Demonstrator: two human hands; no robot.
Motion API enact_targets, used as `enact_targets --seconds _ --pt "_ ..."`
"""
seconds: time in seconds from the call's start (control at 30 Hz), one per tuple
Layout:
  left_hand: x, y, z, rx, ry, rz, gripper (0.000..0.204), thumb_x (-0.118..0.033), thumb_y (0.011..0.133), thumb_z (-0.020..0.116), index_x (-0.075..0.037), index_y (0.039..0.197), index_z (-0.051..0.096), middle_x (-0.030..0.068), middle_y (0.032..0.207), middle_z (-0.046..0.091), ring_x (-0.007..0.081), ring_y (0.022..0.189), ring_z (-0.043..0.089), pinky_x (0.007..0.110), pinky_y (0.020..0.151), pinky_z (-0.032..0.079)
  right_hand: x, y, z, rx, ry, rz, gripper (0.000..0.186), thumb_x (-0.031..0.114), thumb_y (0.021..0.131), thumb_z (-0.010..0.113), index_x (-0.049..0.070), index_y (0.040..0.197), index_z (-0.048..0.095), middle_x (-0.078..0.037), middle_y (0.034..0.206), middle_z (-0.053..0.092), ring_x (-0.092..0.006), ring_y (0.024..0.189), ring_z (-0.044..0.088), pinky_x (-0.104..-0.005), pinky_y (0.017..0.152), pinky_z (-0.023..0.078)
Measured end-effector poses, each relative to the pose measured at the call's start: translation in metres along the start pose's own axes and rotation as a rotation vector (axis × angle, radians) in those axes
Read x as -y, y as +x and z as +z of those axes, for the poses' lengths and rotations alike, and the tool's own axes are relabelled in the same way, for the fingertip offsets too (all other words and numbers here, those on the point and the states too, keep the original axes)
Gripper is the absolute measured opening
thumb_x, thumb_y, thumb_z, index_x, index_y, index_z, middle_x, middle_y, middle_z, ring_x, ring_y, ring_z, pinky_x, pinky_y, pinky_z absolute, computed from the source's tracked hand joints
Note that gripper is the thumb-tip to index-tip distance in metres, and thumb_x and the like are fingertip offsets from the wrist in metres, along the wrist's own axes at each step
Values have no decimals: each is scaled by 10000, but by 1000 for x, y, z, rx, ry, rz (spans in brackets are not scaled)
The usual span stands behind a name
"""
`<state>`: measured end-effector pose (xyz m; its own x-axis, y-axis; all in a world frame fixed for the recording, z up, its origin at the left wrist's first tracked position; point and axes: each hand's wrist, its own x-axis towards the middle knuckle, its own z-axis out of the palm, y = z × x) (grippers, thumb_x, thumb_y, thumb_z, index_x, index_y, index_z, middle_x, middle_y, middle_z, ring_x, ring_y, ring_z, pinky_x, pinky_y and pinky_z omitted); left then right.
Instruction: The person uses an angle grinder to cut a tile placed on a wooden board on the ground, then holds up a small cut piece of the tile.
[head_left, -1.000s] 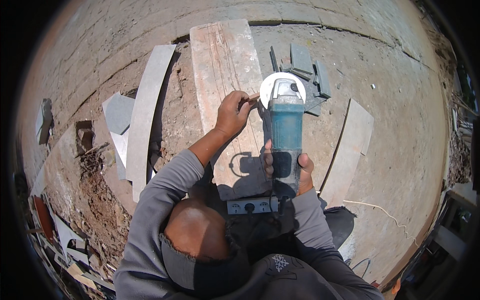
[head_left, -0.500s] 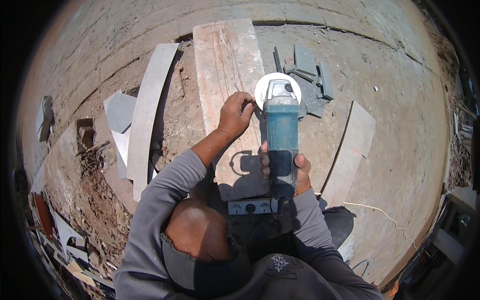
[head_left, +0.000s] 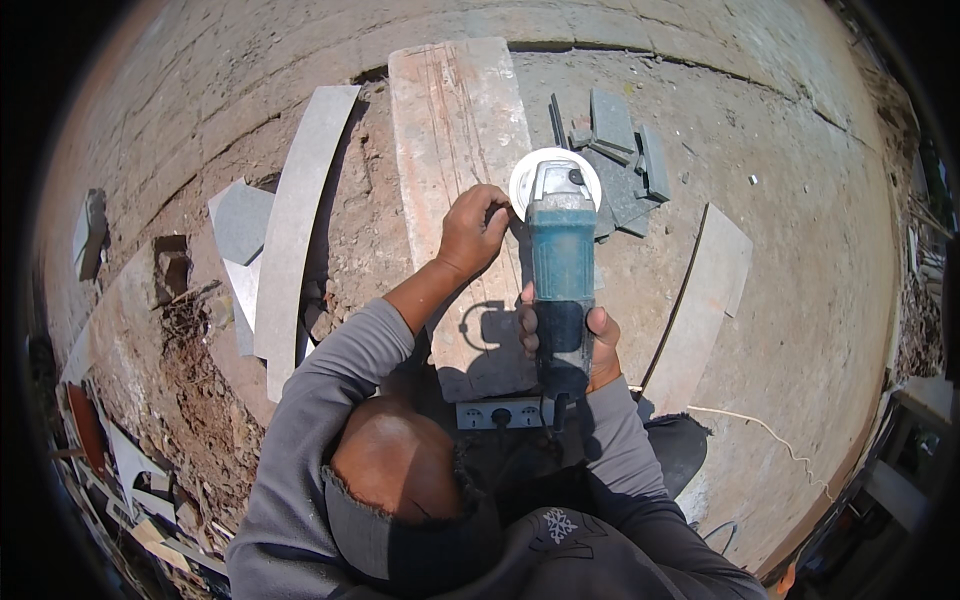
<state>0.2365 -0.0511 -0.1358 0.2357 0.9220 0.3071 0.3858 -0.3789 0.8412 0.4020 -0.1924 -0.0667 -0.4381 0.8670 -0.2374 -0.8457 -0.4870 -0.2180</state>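
My right hand [head_left: 604, 345] is wrapped round the dark rear body of a teal angle grinder [head_left: 563, 255], which I hold upright in the picture with its metal head away from me. A white disc [head_left: 522, 183] shows round that head. Close against the disc's left edge is my left hand [head_left: 473, 228], its fingers curled and pinched together; what they hold, if anything, is hidden. Beneath both hands lies a long, worn concrete slab [head_left: 425, 150] with reddish streaks, and the grinder's shadow falls across it.
A white power strip [head_left: 480, 412] with a black plug sits at the slab's near end, close to my knees. Grey tile offcuts [head_left: 612, 125] are piled at the far right. Long tile strips lie left [head_left: 300, 220] and right [head_left: 700, 300]. Rubble [head_left: 205, 360] covers the left ground.
Almost nothing differs. The grinder has shifted very slightly left, and both hands keep their places and grips.
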Motion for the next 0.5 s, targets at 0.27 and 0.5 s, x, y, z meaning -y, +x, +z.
enact_targets --seconds 0.27,0.5 --pt "3 -1 0 -9 18 25 165 -20 813 658 -45 960 587 133 898 629 346 859 632 412 763 507 5 -4 -4 -6 20 2 900 486 743 821 -96 1321 450 -191 1039 636 -283 872 695 -374 801 611" --pt "2 -1 0 -15 28 39 169 -16 808 658 -38 956 580 146 895 620 363 854 627 415 755 507 4 -4 -5 1 56 -52 857 494 740 821 -78 1289 496 -203 1020 669 -278 859 725 -367 736 622"
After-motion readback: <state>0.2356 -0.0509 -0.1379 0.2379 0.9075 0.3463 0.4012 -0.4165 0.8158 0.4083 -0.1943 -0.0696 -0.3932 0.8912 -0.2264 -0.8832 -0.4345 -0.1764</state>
